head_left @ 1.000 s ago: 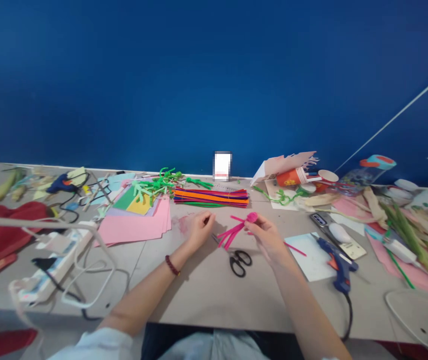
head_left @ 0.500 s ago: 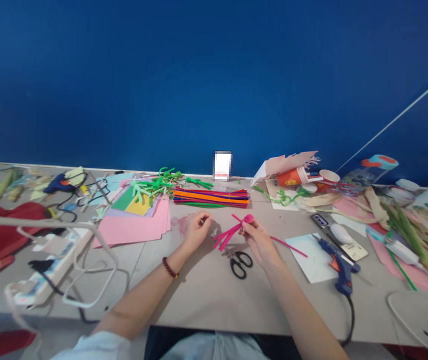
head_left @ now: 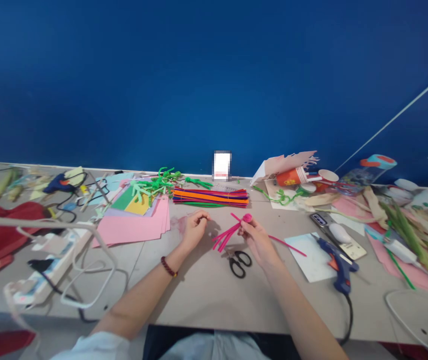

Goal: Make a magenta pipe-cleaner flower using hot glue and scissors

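My right hand (head_left: 257, 241) pinches a bundle of magenta pipe cleaners (head_left: 247, 218) between thumb and fingers. A small round coil shows at the top of the bundle, and several loose ends fan out to the left and downward. One long magenta stem lies out to the right, past the hand. To the left, apart from the bundle, my left hand (head_left: 195, 229) is closed with its fingers curled, and nothing shows in it. Black-handled scissors (head_left: 238, 268) lie on the table just below the bundle, their blades partly under the loose ends.
A banded stack of coloured pipe cleaners (head_left: 210, 198) lies beyond my hands. Pink paper sheets (head_left: 131, 232) and green pipe-cleaner pieces (head_left: 165, 177) are at left, near a power strip (head_left: 44, 280). On the right lie a glue gun (head_left: 341, 270), a phone (head_left: 319, 219) and paper cups (head_left: 289, 177).
My left hand has turned slightly and its fingers have curled differently. My right hand keeps its hold on the magenta pipe cleaners, almost still.
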`<state>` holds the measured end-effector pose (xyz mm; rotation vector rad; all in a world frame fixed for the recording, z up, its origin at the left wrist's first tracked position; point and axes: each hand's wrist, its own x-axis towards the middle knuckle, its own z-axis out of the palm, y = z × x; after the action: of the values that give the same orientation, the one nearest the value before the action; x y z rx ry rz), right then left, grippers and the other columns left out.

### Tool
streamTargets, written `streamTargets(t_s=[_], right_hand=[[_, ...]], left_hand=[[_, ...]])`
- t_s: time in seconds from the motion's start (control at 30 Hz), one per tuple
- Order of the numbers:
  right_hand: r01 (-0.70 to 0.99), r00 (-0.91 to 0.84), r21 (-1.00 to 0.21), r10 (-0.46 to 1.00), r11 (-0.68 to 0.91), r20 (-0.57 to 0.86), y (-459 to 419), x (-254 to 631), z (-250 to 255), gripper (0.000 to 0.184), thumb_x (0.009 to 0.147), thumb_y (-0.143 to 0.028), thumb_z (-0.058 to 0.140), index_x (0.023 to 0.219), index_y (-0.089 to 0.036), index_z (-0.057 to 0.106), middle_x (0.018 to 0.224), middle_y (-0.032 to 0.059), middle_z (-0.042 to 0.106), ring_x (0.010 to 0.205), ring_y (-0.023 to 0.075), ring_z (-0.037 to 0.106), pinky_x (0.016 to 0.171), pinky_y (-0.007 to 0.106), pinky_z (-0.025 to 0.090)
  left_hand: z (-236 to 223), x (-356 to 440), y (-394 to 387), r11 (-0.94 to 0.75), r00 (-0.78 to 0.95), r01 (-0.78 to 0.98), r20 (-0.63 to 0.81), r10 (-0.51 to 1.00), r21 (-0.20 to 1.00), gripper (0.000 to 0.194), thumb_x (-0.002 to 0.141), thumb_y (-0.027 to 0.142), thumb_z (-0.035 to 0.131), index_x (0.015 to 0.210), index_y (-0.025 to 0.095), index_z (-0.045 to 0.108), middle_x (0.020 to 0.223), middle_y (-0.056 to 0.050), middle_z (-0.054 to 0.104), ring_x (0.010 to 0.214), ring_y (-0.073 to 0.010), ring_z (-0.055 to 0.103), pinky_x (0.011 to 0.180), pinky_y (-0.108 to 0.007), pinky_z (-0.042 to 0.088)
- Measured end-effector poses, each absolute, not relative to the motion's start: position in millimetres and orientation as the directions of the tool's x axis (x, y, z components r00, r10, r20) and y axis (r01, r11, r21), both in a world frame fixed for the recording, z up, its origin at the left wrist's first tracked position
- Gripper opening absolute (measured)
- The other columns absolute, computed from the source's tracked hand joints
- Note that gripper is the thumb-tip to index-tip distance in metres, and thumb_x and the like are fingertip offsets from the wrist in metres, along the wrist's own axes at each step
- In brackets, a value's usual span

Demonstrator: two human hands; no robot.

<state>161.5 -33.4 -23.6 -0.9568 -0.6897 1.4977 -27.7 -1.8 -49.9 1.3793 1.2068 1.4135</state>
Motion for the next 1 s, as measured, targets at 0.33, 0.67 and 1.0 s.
streamTargets(t_s=[0.33,0.67,1.0], right_hand=[[-0.495,0.004,-0.853,0.981,-0.167,-0.195,-34.0,160.7,-23.3,0.024,0.059,-0.032,0.078,0.069,-0.019,0.062,0.058,-0.0046,0.053,0.055,0.0089,0.048,0.058,0.024,0.042],[-0.476,0.018,-0.862,0.978,-0.176,-0.210,-34.8,159.6,-22.8,0.026,0.057,-0.033,0.079,0.070,-0.019,0.060,0.058,-0.0050,0.053,0.054,0.0092,0.048,0.058,0.024,0.043],[-0.451,0.032,-0.878,0.980,-0.162,-0.198,-34.5,158.9,-23.5,0.025,0.058,-0.033,0.078,0.068,-0.019,0.061,0.060,-0.0053,0.054,0.054,0.0087,0.048,0.059,0.024,0.041]], left_hand=[[-43.1,-25.4,-0.5,-0.040,-0.111,-0.127,0.026,0.993,0.991,0.016,0.068,0.033,0.067,0.068,0.018,0.062,0.057,0.002,0.052,0.047,-0.0079,0.042,0.045,-0.020,0.031],[-49.6,-25.7,2.3,-0.028,-0.098,-0.116,0.016,0.995,0.993,0.025,0.070,0.041,0.067,0.075,0.017,0.067,0.061,0.001,0.057,0.048,-0.0076,0.044,0.044,-0.019,0.031],[-46.7,-22.6,-1.6,-0.119,-0.098,-0.031,0.116,0.988,0.992,0.008,0.066,0.025,0.070,0.072,0.020,0.072,0.077,-0.004,0.067,0.073,-0.0155,0.058,0.068,-0.024,0.043]])
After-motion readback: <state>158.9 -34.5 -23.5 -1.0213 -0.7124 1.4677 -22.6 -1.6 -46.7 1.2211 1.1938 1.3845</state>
